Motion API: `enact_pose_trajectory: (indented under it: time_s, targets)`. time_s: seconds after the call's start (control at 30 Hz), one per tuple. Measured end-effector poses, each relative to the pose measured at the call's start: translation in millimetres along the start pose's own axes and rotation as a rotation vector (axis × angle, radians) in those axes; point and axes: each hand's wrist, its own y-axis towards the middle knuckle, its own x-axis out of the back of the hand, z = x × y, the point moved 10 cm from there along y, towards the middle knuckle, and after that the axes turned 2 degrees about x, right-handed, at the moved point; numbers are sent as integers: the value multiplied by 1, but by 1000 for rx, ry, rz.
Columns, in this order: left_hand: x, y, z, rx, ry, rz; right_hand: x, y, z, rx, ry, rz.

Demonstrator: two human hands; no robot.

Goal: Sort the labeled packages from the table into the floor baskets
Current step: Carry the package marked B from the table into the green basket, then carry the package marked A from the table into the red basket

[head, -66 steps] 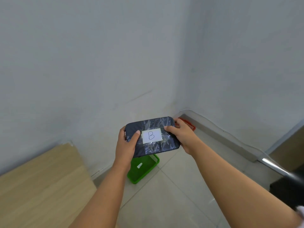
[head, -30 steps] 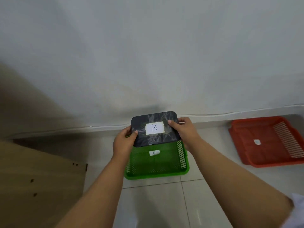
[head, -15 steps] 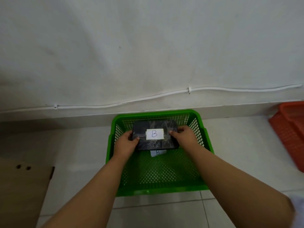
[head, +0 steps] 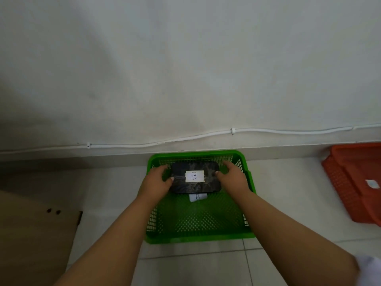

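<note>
A dark, plastic-wrapped package (head: 195, 187) with a white label marked "B" lies low in the far half of the green floor basket (head: 198, 237). My left hand (head: 156, 180) grips its left end and my right hand (head: 233, 178) grips its right end, thumbs on top. A white tag marked "B" (head: 197, 197) sits on the basket's mesh floor just in front of the package. Whether the package rests on the mesh I cannot tell.
An orange-red basket (head: 346, 182) with a white tag stands on the tiled floor at the right edge. The corner of a wooden table (head: 31, 234) is at the lower left. A white cable (head: 165, 141) runs along the wall behind the baskets.
I carried the "B" package from chest height down to the green basket. It has sunk deeper into the basket's far half, with both hands still on its ends.
</note>
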Motion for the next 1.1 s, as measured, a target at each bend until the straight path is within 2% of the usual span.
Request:
enact_pose_trajectory:
  time_s: [0.13,0.27,0.4,0.63,0.77,0.83,1.1]
  targets:
    - [76,-67,-53,-103,281,65,61,-67,82,125,-116,-18]
    - [181,-151,-131,-191,503,28,128,-147,192,253,-253,4]
    - [304,-241,-203,-192,564,-41,195,-236,318,375,-419,33]
    - [515,-390,-288,-205,597,-273,256,-394,517,591,-454,39]
    - [607,-471,-275,-164,469,-450,246,-483,596,724,-401,32]
    - [639,-511,-256,-157,482,-502,229,-528,625,770,-371,30]
    - [738,-654,-118,-107,605,-550,132,-671,687,827,-422,-17]
